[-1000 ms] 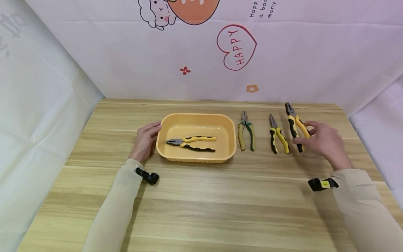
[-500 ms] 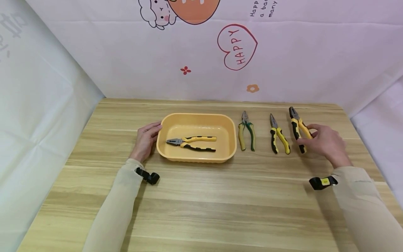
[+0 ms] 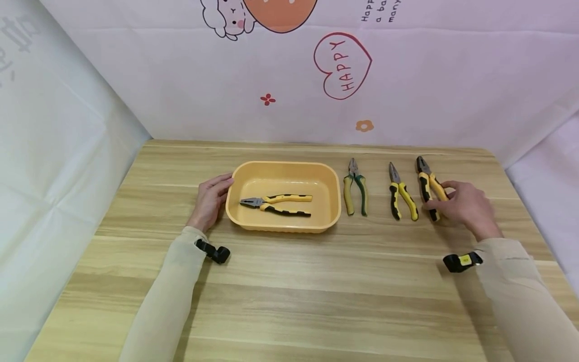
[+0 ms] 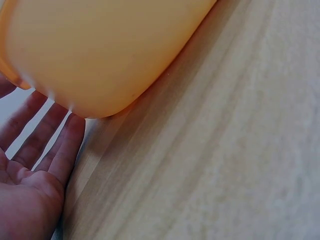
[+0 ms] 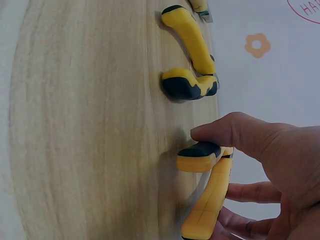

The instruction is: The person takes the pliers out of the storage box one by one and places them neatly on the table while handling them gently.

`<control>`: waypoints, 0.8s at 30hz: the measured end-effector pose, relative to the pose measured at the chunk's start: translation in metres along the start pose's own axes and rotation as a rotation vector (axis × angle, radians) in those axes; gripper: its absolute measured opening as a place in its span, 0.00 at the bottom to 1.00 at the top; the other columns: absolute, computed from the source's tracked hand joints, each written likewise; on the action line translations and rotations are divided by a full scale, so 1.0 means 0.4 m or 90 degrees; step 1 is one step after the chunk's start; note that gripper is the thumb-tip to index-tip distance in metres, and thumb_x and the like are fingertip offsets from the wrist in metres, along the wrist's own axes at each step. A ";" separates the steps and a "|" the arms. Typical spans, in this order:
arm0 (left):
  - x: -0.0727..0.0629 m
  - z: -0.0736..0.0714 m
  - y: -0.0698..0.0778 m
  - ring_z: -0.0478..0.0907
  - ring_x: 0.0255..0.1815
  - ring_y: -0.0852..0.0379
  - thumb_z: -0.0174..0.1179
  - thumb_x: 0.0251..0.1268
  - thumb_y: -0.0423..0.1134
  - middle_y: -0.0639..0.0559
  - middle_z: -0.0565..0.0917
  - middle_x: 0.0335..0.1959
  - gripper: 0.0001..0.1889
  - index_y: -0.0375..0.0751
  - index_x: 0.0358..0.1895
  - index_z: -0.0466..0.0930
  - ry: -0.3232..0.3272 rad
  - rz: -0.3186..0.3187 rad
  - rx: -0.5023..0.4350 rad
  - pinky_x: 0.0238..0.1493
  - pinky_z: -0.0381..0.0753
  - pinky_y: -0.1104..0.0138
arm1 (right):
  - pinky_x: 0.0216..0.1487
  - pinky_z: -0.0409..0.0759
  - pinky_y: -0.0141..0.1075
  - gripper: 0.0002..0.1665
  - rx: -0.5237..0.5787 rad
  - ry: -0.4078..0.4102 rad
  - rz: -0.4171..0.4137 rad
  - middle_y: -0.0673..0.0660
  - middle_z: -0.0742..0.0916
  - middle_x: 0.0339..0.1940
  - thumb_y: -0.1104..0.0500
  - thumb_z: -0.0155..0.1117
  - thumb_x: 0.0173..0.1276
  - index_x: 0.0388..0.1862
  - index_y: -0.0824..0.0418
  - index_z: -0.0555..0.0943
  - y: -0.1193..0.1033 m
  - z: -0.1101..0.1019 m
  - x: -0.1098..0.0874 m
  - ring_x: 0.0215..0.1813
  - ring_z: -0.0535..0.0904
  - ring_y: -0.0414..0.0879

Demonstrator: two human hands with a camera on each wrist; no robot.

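Observation:
On the right of the head view my right hand (image 3: 468, 208) holds yellow-and-black pliers (image 3: 437, 190) by the handles, jaws pointing away from me. In the right wrist view the thumb lies on one handle (image 5: 200, 157) and the fingers are at the other. Just left are yellow-and-black long-nose pliers (image 3: 409, 201), then green-handled pliers (image 3: 363, 193), both with handles spread. My left hand (image 3: 209, 201) touches the left end of a yellow plastic basin (image 3: 289, 172); its fingers are extended along the wall in the left wrist view. Another pair of yellow-and-black pliers (image 3: 296, 198) lies inside the basin.
Everything stands on a wood-grain table (image 3: 312, 296). A white printed cloth (image 3: 203, 90) rises behind its back edge, with more white cloth at both sides. Each wrist carries a small black camera on a strap.
The right hand has brought its pliers slightly toward me and to the right, and they look lower, level beside the long-nose pliers. The left hand and basin have stayed put.

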State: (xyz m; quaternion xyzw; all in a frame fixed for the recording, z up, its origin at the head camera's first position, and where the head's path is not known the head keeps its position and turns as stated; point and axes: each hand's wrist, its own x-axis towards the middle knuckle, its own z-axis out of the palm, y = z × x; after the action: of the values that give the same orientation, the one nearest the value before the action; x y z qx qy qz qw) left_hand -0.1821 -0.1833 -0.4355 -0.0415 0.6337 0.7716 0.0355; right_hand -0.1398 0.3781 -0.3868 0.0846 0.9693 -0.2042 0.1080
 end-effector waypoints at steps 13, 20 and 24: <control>0.000 0.004 0.003 0.84 0.49 0.60 0.56 0.76 0.33 0.51 0.84 0.53 0.22 0.23 0.66 0.72 -0.006 -0.004 -0.001 0.51 0.84 0.69 | 0.24 0.73 0.38 0.54 -0.001 -0.005 0.009 0.79 0.80 0.54 0.38 0.72 0.63 0.72 0.76 0.64 0.002 0.006 0.004 0.40 0.82 0.63; -0.001 0.003 0.003 0.84 0.49 0.60 0.56 0.76 0.32 0.52 0.84 0.52 0.22 0.22 0.66 0.72 -0.003 -0.006 -0.002 0.51 0.84 0.69 | 0.25 0.73 0.38 0.53 -0.002 0.006 0.006 0.78 0.81 0.53 0.37 0.72 0.62 0.70 0.74 0.66 0.001 0.011 0.007 0.41 0.82 0.63; 0.000 0.002 0.002 0.84 0.49 0.60 0.56 0.76 0.32 0.50 0.84 0.53 0.22 0.22 0.66 0.72 0.002 -0.007 -0.004 0.51 0.84 0.69 | 0.26 0.73 0.40 0.52 -0.010 0.002 0.008 0.78 0.80 0.54 0.38 0.71 0.63 0.70 0.73 0.67 0.000 0.012 0.009 0.42 0.81 0.63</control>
State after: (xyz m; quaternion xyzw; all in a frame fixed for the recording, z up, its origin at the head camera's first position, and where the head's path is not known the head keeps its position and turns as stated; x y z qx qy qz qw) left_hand -0.1821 -0.1828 -0.4348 -0.0465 0.6312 0.7733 0.0388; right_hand -0.1423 0.3764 -0.3921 0.0906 0.9704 -0.1961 0.1084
